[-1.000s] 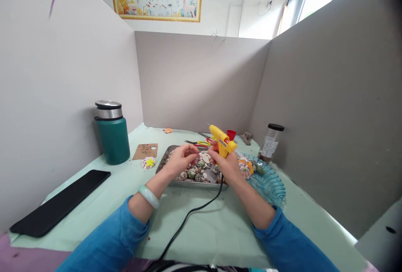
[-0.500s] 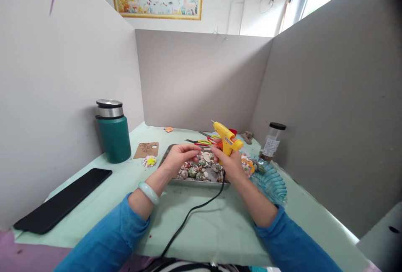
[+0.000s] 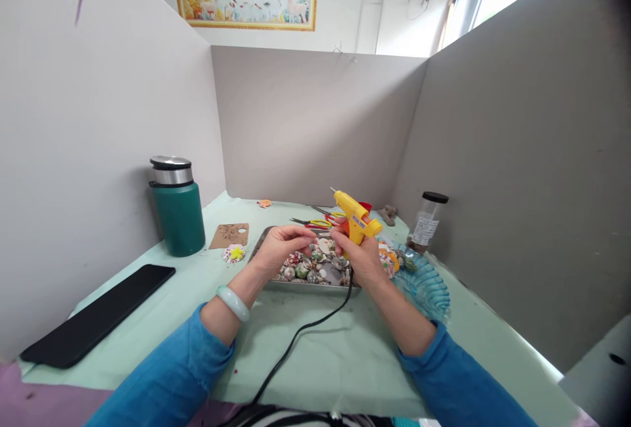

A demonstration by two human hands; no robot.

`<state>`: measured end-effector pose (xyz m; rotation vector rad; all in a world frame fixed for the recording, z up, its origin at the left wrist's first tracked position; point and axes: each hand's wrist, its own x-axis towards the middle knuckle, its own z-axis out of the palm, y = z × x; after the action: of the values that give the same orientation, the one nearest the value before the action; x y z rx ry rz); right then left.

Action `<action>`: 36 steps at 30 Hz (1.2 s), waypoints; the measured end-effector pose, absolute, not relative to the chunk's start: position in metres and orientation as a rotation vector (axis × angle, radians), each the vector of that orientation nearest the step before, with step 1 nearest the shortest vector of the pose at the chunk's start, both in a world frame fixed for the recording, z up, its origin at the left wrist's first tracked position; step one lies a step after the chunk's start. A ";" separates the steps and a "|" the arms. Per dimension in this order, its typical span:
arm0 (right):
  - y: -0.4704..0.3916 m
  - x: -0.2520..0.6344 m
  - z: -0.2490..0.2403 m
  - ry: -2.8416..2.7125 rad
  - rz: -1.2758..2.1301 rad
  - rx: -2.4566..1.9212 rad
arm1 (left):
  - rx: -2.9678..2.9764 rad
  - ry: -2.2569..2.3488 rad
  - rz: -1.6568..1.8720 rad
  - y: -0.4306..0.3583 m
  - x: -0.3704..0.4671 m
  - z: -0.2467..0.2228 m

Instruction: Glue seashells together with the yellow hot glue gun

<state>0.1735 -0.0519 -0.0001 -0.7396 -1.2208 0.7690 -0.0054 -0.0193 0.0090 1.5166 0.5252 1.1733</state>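
My right hand is wrapped round the handle of a yellow hot glue gun, its nozzle pointing up and to the left. A black cord runs from the gun's grip down to the table's front edge. My left hand hovers over the left part of a metal tray, thumb and fingertips pinched together; anything between them is too small to make out. Many small seashells fill the tray. The two hands are apart, fingertips facing each other.
Left stand a green bottle, a black flat slab, a brown card and a disc with a yellow star. Scissors lie behind the tray. Right are a blue scalloped plate and a black-lidded jar. Grey panels enclose the table.
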 end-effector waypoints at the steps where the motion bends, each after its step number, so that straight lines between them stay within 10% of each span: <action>1: -0.052 0.173 0.000 -1.224 0.771 -0.740 | 1.508 0.543 1.187 -0.019 -0.005 0.009; 36: -0.057 0.170 0.004 -1.239 0.731 -0.754 | 1.809 0.557 1.345 -0.032 -0.007 0.018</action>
<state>0.1701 -0.0571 0.0037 -0.7536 -1.2385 0.7312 -0.0066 -0.0318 0.0180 1.8088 0.5571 1.3455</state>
